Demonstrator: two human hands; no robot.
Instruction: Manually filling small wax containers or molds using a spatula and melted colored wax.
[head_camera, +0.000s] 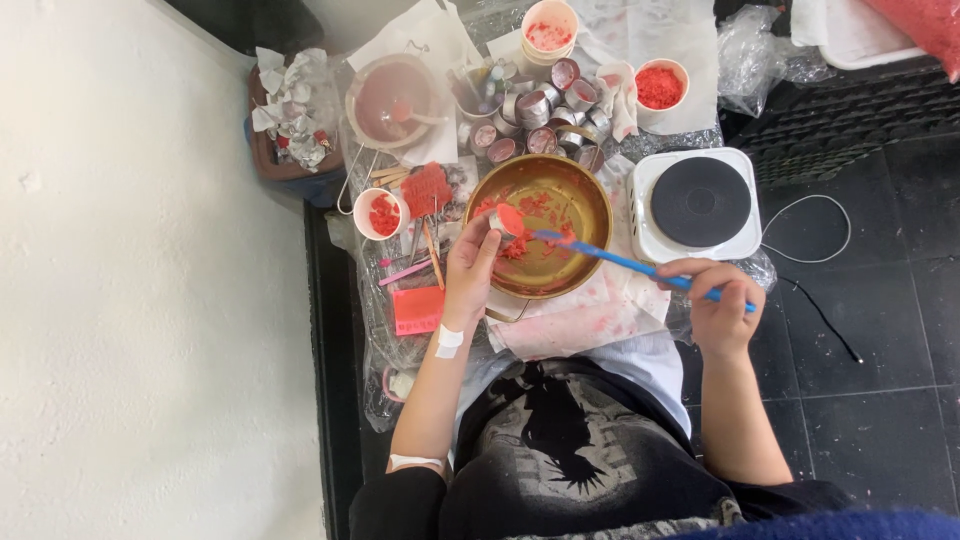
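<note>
left hand (470, 268) pinching a small metal cup (506, 221) heaped with red wax, tilted over the near-left rim of the brass bowl (590, 205) – right hand (722, 310) closed round a blue-handled tool (620, 262) reaching into the bowl from its right. best kept low over the bowl, so flakes (530, 205) drop inside, not on the stained paper (590, 320) just below it – scraping gently, cup gripped firm

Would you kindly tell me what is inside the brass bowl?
The brass bowl holds scattered red wax bits. The left hand and its small cup cover part of the bottom, so what lies beneath them is hidden.
</note>
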